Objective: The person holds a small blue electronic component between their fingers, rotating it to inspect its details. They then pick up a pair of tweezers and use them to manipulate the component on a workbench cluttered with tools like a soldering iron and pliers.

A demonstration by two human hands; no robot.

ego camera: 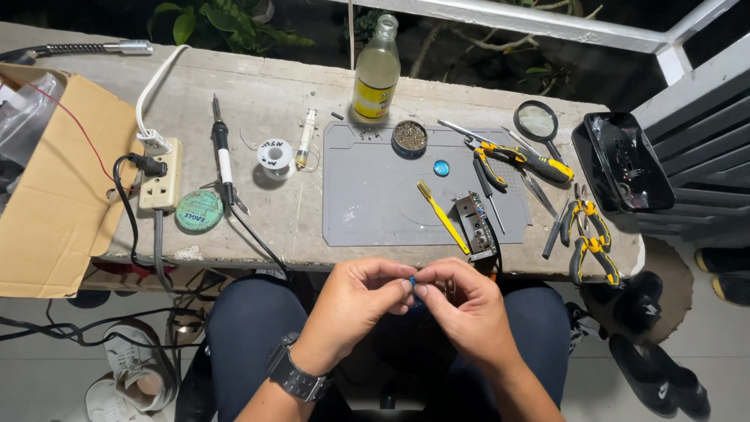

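1. While I sit at the rough concrete ledge [258, 86], a creased cardboard box [55, 195] fills the far left, beside a cream power strip [160, 176] with a black plug in it.
2. Next come a round green tin [199, 211], a slim soldering iron [223, 156] with a white and black handle, and a small spool of solder wire [275, 156].
3. My left hand [355, 301], with a black watch on its wrist, is pinched shut on a tiny blue part [412, 280], thumb and forefinger closed on it.
4. That blue part sits between both hands, over my lap and just below the ledge's edge; it is too small to make out its shape.
5. My right hand [469, 309] nips the same part from the other side, fingertips touching those of the left.
6. Above, a smooth grey mat [375, 195] carries a yellow toothbrush [441, 215], a small circuit board [476, 227] and a round tin of brassy wool [409, 137]; a glass bottle [376, 70] stands behind.
7. Rightward lie yellow-handled pliers [523, 160], a magnifying glass [537, 121], more pliers [590, 238] and a glossy black tray [625, 160].
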